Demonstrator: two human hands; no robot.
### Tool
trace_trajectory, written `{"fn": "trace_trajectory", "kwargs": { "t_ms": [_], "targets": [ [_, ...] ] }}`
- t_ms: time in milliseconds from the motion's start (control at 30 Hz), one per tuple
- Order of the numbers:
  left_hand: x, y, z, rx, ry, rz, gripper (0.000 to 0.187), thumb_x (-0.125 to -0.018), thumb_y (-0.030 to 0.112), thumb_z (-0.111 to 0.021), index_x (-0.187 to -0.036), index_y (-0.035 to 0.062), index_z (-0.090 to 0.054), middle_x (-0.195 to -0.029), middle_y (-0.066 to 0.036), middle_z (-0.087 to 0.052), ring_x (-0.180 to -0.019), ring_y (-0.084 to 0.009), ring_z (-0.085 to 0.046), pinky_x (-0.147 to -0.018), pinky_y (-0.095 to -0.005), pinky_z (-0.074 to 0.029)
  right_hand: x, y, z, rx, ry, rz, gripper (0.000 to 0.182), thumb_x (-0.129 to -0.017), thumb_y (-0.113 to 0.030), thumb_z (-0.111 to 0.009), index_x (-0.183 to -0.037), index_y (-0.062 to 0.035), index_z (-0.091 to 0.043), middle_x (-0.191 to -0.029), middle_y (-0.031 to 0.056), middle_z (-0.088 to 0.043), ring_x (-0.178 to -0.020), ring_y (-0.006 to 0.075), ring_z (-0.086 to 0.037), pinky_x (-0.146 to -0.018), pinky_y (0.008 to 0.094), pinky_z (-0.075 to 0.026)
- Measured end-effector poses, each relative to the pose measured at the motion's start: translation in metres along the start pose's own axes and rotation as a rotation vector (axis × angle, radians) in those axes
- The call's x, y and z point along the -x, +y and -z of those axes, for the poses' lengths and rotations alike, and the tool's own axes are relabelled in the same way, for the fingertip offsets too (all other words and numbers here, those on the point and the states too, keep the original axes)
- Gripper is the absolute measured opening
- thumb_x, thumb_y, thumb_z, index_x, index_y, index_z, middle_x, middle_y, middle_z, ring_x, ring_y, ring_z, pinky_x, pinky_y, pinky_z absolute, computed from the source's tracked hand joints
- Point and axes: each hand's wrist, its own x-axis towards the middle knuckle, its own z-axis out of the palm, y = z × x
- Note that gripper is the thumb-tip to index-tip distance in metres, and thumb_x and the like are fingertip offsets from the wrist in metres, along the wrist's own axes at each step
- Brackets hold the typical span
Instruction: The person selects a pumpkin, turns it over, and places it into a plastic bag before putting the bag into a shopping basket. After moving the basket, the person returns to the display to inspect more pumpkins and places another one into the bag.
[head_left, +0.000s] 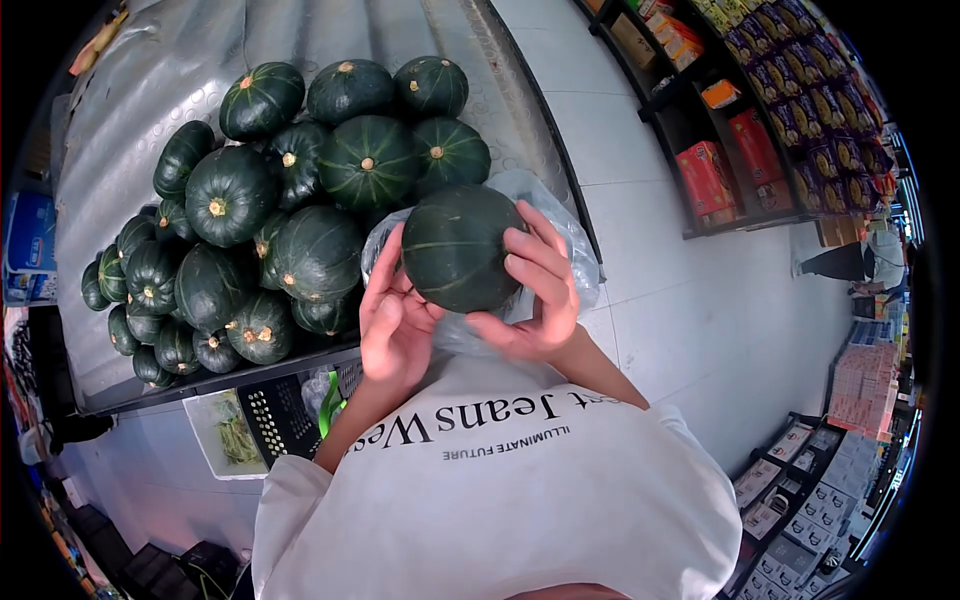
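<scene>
A dark green squash (460,250) is held up in front of my chest, over the near corner of the display table. My right hand (540,280) grips its right side with curled fingers. On the left, my left hand (395,315) cups its lower side, the fingers partly hidden behind it. A clear plastic bag (572,250) spreads behind and below the squash; whether a hand pinches it I cannot make out. Just beyond my left hand lies a pile of similar squashes (318,255), several with pale stem ends showing.
The pile rests on a grey ridged table mat (110,170) with a dark edge. Below the table stand a white box of green vegetables (228,435) and a black crate (285,415). Store shelves (700,130) line the right. Another person (850,262) is at far right.
</scene>
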Motion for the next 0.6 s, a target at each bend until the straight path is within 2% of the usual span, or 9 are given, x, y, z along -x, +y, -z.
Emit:
{"fn": "trace_trajectory", "kwargs": {
  "t_ms": [67, 100, 233, 333, 367, 433, 533, 567, 600],
  "targets": [
    [-0.002, 0.002, -0.005, -0.02, -0.045, -0.038, 0.076, -0.086, 0.025, -0.055, -0.143, -0.0013, -0.013, -0.137, -0.022, -0.038, -0.126, -0.0322, -0.041, -0.104, -0.0441, -0.033, 0.005, 0.006, -0.001, -0.1, 0.083, -0.052, 0.071, -0.068, -0.019, -0.079, -0.124, -0.0003, -0.041, -0.129, 0.0204, -0.043, -0.121, 0.0464, -0.041, -0.098, 0.0561, -0.036],
    [-0.002, 0.004, -0.012, -0.097, -0.009, -0.037, 0.081, -0.085, 0.026, -0.055, -0.144, -0.0013, -0.007, -0.136, -0.025, -0.037, -0.127, -0.034, -0.04, -0.106, -0.0445, -0.031, 0.008, 0.008, -0.005, -0.186, 0.186, -0.085, 0.066, -0.065, -0.014, -0.08, -0.119, 0.0015, -0.045, -0.124, 0.0219, -0.049, -0.119, 0.0453, -0.043, -0.097, 0.0541, -0.037],
    [-0.003, -0.005, -0.009, -0.4, -0.166, -0.188, 0.091, -0.078, 0.026, -0.058, -0.143, -0.0047, -0.004, -0.136, -0.028, -0.037, -0.131, -0.0356, -0.034, -0.109, -0.0452, -0.019, 0.008, 0.005, -0.005, -0.582, 0.314, -0.303, 0.062, -0.075, -0.001, -0.068, -0.128, 0.001, -0.036, -0.14, 0.0204, -0.029, -0.134, 0.0326, -0.028, -0.108, 0.0425, -0.024],
    [-0.006, -0.003, -0.009, -0.817, -0.315, -0.332, 0.095, -0.072, 0.023, -0.066, -0.142, -0.0075, -0.008, -0.133, -0.031, -0.04, -0.134, -0.0397, -0.025, -0.11, -0.0503, -0.013, 0.001, 0.001, 0.003, -0.732, 0.393, -0.518, 0.051, -0.089, -0.008, -0.051, -0.134, -0.0009, -0.028, -0.141, 0.0192, -0.028, -0.134, 0.0261, -0.027, -0.107, 0.0382, -0.026],
    [-0.006, 0.0, -0.01, -1.016, -0.374, -0.389, 0.096, -0.071, 0.022, -0.067, -0.141, -0.0081, -0.01, -0.131, -0.031, -0.042, -0.134, -0.0408, -0.024, -0.109, -0.0521, -0.012, -0.004, -0.001, 0.0, -0.719, 0.448, -0.627, 0.055, -0.093, -0.032, -0.045, -0.135, -0.0021, -0.026, -0.138, 0.0174, -0.033, -0.128, 0.0263, -0.036, -0.106, 0.0391, -0.029],
    [-0.004, 0.009, -0.024, -1.373, -0.422, -0.454, 0.088, -0.07, 0.016, -0.071, -0.139, -0.0063, -0.022, -0.126, -0.026, -0.051, -0.133, -0.0456, -0.025, -0.106, -0.0607, -0.01, -0.008, -0.005, 0.004, -0.882, 0.48, -0.715, 0.057, -0.093, -0.035, -0.045, -0.136, -0.0028, -0.025, -0.138, 0.0164, -0.034, -0.127, 0.0261, -0.038, -0.105, 0.0394, -0.031],
    [-0.01, 0.004, -0.025, -1.705, -0.572, -0.738, 0.083, -0.064, 0.011, -0.073, -0.134, -0.0092, -0.032, -0.131, -0.021, -0.047, -0.132, -0.0434, -0.026, -0.107, -0.0585, -0.015, -0.01, -0.005, 0.01, -0.988, 0.458, -0.835, 0.062, -0.093, -0.044, -0.039, -0.137, -0.0029, -0.025, -0.138, 0.0154, -0.035, -0.126, 0.0263, -0.039, -0.103, 0.0397, -0.035],
    [-0.009, 0.001, -0.024, -1.689, -0.565, -0.748, 0.071, -0.064, 0.011, -0.075, -0.126, -0.0014, -0.041, -0.127, -0.014, -0.051, -0.128, -0.0499, -0.028, -0.102, -0.067, -0.013, -0.011, -0.005, 0.011, -1.032, 0.448, -0.851, 0.063, -0.093, -0.045, -0.038, -0.138, -0.0028, -0.025, -0.138, 0.0153, -0.035, -0.126, 0.0263, -0.039, -0.103, 0.0397, -0.035],
    [-0.009, -0.001, -0.021, -1.704, -0.583, -0.804, 0.066, -0.065, 0.011, -0.074, -0.122, 0.0026, -0.043, -0.127, -0.013, -0.05, -0.127, -0.0511, -0.028, -0.101, -0.0688, -0.013, -0.011, -0.005, 0.012, -1.075, 0.439, -0.865, 0.064, -0.093, -0.046, -0.037, -0.138, -0.0026, -0.025, -0.138, 0.0153, -0.035, -0.126, 0.0263, -0.039, -0.104, 0.0397, -0.035]
  ]
}}
